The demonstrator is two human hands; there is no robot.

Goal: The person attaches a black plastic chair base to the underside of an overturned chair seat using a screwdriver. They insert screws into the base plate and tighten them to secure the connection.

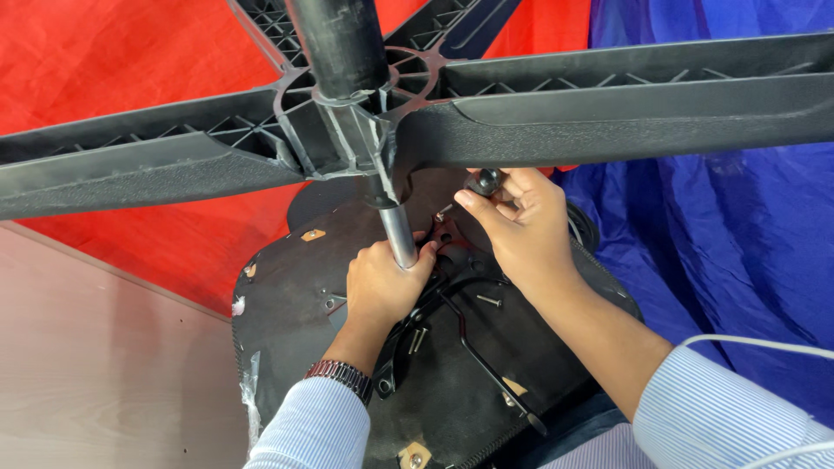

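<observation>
- Sleeves [313, 430] with thin blue stripes sit closest, and a dark watch [340, 375] wraps the left wrist.
- An upside-down chair seat [452, 391] lies under the hands, with loose screws [489, 300] and a black lever [486, 365] on it.
- The left hand [382, 287] is closed around the shiny metal post [400, 236].
- The right hand [517, 227] is pinched shut on a small black knob [484, 181], close beside the left.
- The black star-shaped chair base [556, 122] sits on top of the post.
- Red cloth [130, 61], blue cloth [730, 226] and a pale wooden floor [95, 365] lie behind.
</observation>
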